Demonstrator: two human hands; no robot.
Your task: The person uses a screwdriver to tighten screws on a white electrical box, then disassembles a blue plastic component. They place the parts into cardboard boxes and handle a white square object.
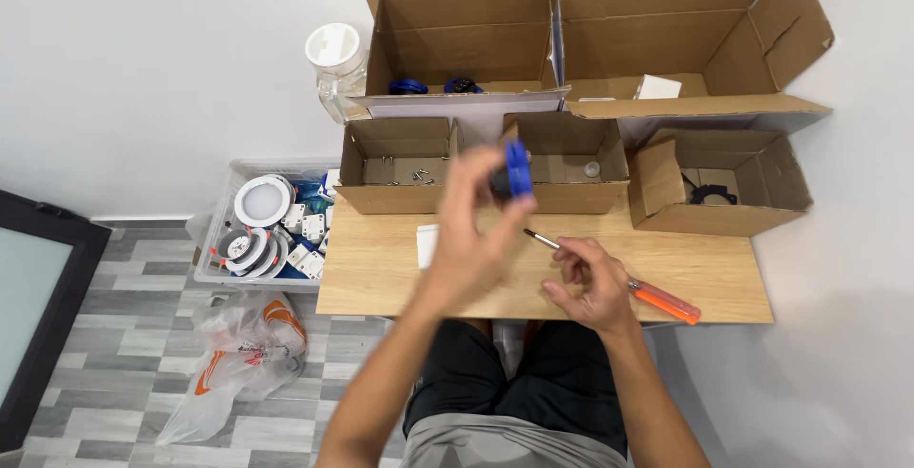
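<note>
The screwdriver (619,278) lies slantwise over the bench (381,278), orange handle toward the lower right, tip pointing upper left. The right hand (588,284) curls loosely around its shaft. The left hand (471,230) pinches a blue part (515,168), raised above the bench.

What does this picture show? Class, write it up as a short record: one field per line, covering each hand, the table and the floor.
Left hand: the left hand is raised and holds a blue and black part at its fingertips.
Right hand: the right hand rests on a screwdriver with an orange handle, lying on the wooden table.
Table: five open cardboard boxes; the near left one holds screws.
Floor: a clear bin of round white fittings, and a plastic bag.
</note>
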